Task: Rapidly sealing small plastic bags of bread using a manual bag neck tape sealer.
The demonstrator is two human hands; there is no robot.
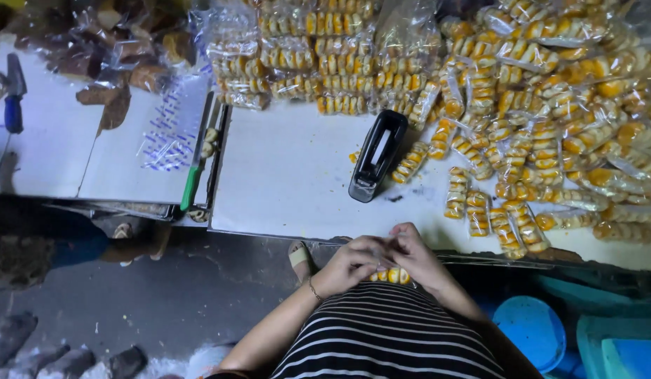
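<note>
Together below the worktop (290, 182) edge: left hand (350, 265) and right hand (413, 256), both clenched around a clear packet of yellow pastries (390, 276), near the black tape dispenser (377, 156).

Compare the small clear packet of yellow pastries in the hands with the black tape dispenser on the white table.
The small clear packet of yellow pastries is held by both hands, left hand and right hand, below the table edge; the black tape dispenser stands untouched on the white table. The packet is see-through, the dispenser opaque.

Head camera looks steeply down, close above table (290, 182).
</note>
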